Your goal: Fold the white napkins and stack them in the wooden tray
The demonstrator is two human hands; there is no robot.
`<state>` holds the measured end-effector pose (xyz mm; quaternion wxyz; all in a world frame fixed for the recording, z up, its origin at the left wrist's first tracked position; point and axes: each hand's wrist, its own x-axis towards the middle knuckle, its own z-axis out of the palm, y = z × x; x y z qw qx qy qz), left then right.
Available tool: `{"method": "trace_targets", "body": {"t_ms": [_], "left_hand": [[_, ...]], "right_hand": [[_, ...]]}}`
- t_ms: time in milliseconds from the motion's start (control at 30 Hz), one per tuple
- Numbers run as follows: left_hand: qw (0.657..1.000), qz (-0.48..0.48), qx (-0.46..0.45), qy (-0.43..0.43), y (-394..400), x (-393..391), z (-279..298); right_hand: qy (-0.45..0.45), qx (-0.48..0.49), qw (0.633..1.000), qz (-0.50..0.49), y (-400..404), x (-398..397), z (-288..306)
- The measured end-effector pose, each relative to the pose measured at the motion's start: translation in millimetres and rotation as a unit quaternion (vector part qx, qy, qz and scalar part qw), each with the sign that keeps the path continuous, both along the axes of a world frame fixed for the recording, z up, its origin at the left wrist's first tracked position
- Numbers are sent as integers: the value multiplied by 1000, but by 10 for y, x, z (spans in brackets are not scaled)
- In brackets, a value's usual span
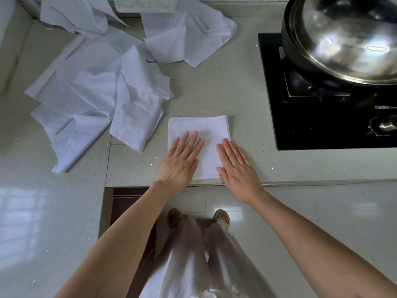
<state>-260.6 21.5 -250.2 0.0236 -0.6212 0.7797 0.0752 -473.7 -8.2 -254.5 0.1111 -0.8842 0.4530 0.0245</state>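
Hands [208,164] flat, palms down, on folded napkin [198,127]

The big shiny steel wok [343,39] far right runs off the frame, and the white embossed box [146,5] up top is cropped too.

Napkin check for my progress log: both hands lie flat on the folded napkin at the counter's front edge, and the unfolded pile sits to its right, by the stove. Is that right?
One detail is off. The head view shows both hands, left and right, flat on the folded napkin at the counter's front edge, but the unfolded pile sits to its left; the stove is on the right.
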Motion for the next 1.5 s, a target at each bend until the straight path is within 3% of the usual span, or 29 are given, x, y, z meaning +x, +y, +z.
{"method": "trace_targets", "body": {"t_ms": [433,500,600,667,733,833,900,967,1067,1133,1233,1367,1500], "left_hand": [[993,-68,97,-10,158,348,164],[992,-71,105,13,232,399,201],[994,-47,41,89,308,417,227],[987,-1,11,157,305,397,289],[966,93,62,234,227,372,412],[889,246,119,366,53,355,519],[861,297,108,398,-37,359,523],[865,325,100,369,-106,318,521],[909,335,67,239,-216,253,518],[936,310,59,156,-285,240,491],[949,289,76,104,-388,229,489],[929,319,94,160,-440,230,476],[880,385,94,262,-431,217,459]], "right_hand": [[86,-80,984,134,-195,-57,217],[80,-82,983,140,-189,-48,255],[44,-74,985,146,-254,0,372],[23,-3,994,108,-319,52,517],[-31,73,997,10,-403,73,607],[-142,174,968,-111,-571,127,624],[-166,208,949,-169,-658,183,563],[-181,213,933,-226,-706,224,470],[-199,220,913,-279,-699,263,405],[-191,211,914,-288,-681,310,401],[-176,183,918,-305,-652,375,392],[-154,124,924,-326,-607,417,344],[-108,61,931,-342,-582,463,285]]}}
